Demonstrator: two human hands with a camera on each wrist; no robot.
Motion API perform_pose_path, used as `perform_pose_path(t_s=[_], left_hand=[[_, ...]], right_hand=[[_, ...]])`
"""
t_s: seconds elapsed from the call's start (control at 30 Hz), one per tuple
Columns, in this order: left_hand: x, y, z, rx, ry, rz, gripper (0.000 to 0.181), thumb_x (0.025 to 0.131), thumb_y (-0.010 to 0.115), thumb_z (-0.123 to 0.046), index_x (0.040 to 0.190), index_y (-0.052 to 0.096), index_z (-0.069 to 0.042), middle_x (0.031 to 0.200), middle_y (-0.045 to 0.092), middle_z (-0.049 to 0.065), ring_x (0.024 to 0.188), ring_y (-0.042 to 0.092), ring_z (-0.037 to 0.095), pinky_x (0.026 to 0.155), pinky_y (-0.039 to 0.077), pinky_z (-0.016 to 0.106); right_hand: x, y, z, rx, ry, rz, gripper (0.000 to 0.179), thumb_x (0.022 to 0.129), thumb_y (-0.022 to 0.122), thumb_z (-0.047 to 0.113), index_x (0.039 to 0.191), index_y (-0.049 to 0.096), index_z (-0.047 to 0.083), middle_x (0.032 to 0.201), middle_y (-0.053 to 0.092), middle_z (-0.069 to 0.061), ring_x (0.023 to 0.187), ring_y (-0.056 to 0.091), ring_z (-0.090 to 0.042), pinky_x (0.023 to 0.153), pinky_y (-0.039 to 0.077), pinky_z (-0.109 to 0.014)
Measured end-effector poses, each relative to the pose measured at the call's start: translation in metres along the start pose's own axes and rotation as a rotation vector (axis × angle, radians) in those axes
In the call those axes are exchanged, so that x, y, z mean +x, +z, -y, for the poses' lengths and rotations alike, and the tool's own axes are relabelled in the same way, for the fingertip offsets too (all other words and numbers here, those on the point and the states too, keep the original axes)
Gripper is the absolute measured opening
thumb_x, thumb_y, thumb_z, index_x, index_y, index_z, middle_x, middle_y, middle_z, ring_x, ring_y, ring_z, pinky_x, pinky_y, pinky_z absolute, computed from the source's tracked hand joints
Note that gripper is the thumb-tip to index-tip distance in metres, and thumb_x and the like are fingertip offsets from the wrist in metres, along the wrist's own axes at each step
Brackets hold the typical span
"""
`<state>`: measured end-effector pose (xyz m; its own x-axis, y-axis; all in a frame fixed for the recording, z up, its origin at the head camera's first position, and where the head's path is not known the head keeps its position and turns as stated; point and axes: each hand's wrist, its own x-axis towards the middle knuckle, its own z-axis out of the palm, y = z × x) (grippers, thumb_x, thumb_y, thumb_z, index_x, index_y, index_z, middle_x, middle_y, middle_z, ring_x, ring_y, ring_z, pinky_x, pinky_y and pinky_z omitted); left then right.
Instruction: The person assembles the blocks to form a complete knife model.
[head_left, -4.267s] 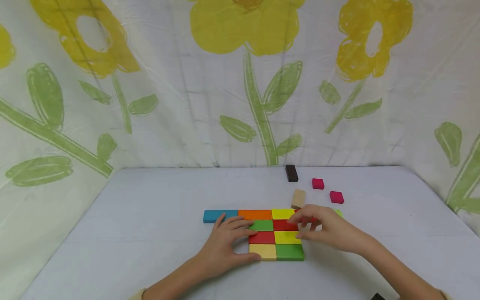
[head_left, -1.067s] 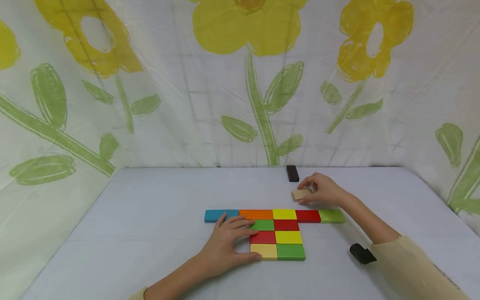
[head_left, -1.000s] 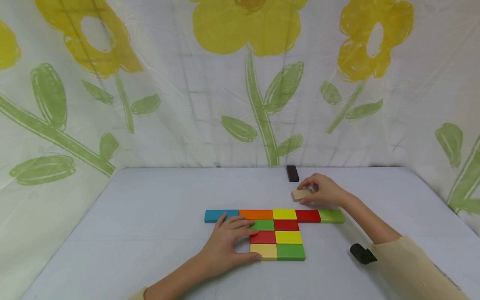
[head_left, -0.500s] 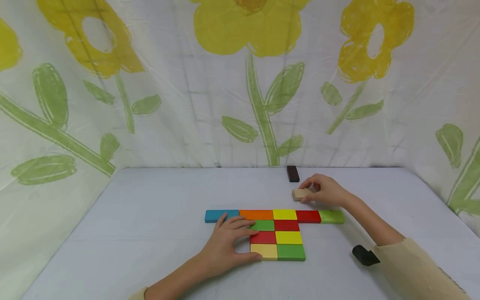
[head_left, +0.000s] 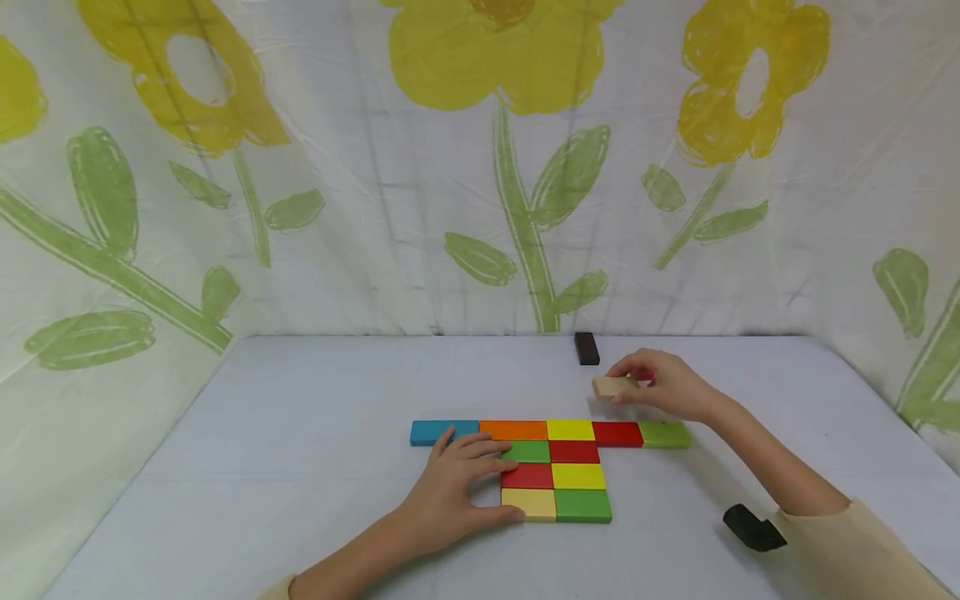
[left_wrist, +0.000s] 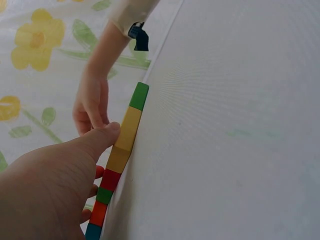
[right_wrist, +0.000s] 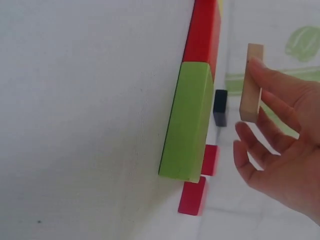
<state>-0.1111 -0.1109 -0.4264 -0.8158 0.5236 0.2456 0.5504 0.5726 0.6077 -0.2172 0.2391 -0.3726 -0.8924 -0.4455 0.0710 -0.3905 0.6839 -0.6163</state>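
Observation:
My right hand (head_left: 667, 385) pinches a light wooden block (head_left: 611, 387) between thumb and fingers, raised off the table behind the coloured layout. In the right wrist view the same wooden block (right_wrist: 251, 82) stands out from the fingers. My left hand (head_left: 452, 493) rests along the left side of the layout, fingers spread and thumb against the pale yellow block (head_left: 528, 504). Flat blocks lie edge to edge there: a back row from a blue block (head_left: 431, 432) to a lime green block (head_left: 665, 434), and shorter rows in front, ending with a green block (head_left: 583, 505).
A dark brown block (head_left: 587, 348) lies near the back edge of the white table (head_left: 315, 392). Two crimson blocks, one here (right_wrist: 211, 160) and one nearer (right_wrist: 194, 197), are mostly hidden behind my right hand in the head view. A flower-printed cloth (head_left: 337, 250) hangs behind.
My right hand has gone from the layout's right side to the wooden block behind it. That block has been turned, then lifted slightly and shifted right. My left hand has stayed put.

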Motion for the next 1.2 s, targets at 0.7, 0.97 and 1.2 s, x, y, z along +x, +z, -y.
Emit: perform_pose_path(t_s=[0.7, 0.97, 1.2], left_hand=[[-0.001, 0.001, 0.001, 0.003, 0.004, 0.0, 0.052, 0.087, 0.086, -0.049, 0.129, 0.077, -0.02, 0.144, 0.067, -0.001, 0.14, 0.053, 0.03, 0.12, 0.019, 0.076], [-0.001, 0.001, 0.001, -0.003, -0.006, 0.006, 0.051, 0.087, 0.086, -0.048, 0.129, 0.077, -0.02, 0.144, 0.067, -0.001, 0.141, 0.052, 0.03, 0.121, 0.017, 0.075], [-0.001, 0.001, 0.001, -0.006, -0.003, 0.004, 0.051, 0.087, 0.086, -0.047, 0.129, 0.077, -0.02, 0.144, 0.067, -0.001, 0.141, 0.052, 0.031, 0.121, 0.017, 0.075]], right_hand=[[-0.049, 0.012, 0.026, 0.047, 0.018, -0.033, 0.028, 0.09, 0.085, 0.019, 0.113, 0.075, 0.007, 0.108, 0.071, -0.001, 0.099, 0.059, -0.02, 0.077, 0.055, -0.026], [-0.058, 0.021, 0.025, 0.061, -0.022, -0.048, 0.03, 0.086, 0.089, 0.023, 0.111, 0.077, 0.012, 0.106, 0.072, 0.003, 0.095, 0.06, -0.015, 0.075, 0.055, -0.026], [-0.061, 0.026, 0.024, 0.032, -0.012, -0.035, 0.032, 0.084, 0.09, 0.02, 0.111, 0.077, 0.01, 0.107, 0.071, 0.001, 0.098, 0.06, -0.017, 0.076, 0.056, -0.026]])
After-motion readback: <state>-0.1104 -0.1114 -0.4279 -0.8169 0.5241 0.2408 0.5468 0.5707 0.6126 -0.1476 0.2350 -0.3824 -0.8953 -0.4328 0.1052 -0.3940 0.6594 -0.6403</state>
